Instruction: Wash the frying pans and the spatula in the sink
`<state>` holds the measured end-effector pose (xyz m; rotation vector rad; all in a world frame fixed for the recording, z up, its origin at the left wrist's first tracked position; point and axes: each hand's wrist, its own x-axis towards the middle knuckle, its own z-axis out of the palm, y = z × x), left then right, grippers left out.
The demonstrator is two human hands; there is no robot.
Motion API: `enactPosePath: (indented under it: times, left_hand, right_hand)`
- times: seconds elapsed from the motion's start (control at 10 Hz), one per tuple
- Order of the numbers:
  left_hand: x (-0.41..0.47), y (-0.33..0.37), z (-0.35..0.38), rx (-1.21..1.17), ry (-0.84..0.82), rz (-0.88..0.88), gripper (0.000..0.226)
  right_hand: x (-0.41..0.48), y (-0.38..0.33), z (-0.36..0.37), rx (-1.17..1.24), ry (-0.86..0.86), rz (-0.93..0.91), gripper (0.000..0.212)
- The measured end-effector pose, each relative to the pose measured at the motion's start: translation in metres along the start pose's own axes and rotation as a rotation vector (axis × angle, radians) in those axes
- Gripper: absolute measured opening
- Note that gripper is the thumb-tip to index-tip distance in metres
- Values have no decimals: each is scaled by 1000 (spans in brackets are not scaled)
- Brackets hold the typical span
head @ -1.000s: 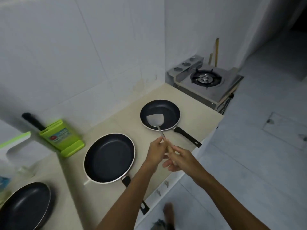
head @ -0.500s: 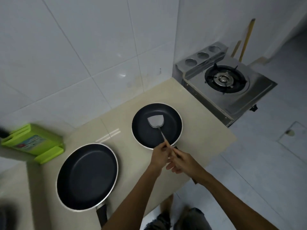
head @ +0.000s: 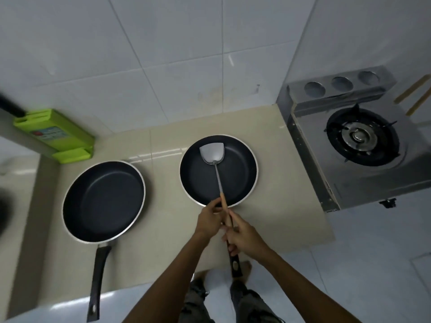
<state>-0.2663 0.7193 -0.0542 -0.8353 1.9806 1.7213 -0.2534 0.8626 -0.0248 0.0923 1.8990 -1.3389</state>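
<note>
A small black frying pan (head: pixel 240 176) sits on the beige counter (head: pixel 163 229), its black handle (head: pixel 235 264) pointing toward me past the counter edge. A metal spatula (head: pixel 212 152) with a wooden handle lies with its blade inside this pan. My left hand (head: pixel 208 220) pinches the wooden handle just over the pan's near rim. My right hand (head: pixel 242 236) curls its fingers round the pan's black handle, and the end of the spatula handle runs in under them. A larger black frying pan (head: pixel 102 201) rests to the left, untouched.
A green knife block (head: pixel 56 136) stands at the back left by the tiled wall. A steel gas stove (head: pixel 361 141) adjoins the counter on the right. A blurred dark pan (head: pixel 3 210) shows at the left edge. My feet stand below the counter's front edge.
My view has swung to look straight down on the counter. My left hand keeps the spatula handle. My right hand has closed over the small pan's handle.
</note>
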Motion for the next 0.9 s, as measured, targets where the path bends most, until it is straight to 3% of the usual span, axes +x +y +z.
enactPosePath:
  times: [0.4, 0.7, 0.8, 0.9]
  left_hand:
    - [6, -1, 5, 285, 177, 106, 31]
    - [0, -2, 9, 220, 185, 63, 24]
    - [-2, -6, 9, 223, 198, 68, 27]
    - [-18, -7, 3, 341, 260, 85, 39]
  right_hand:
    - [23, 5, -8, -226, 32, -20, 41]
    - [20, 10, -9, -355, 101, -35, 39]
    - [23, 14, -13, -513, 134, -88, 34]
    - [20, 14, -17, -868, 272, -271, 42]
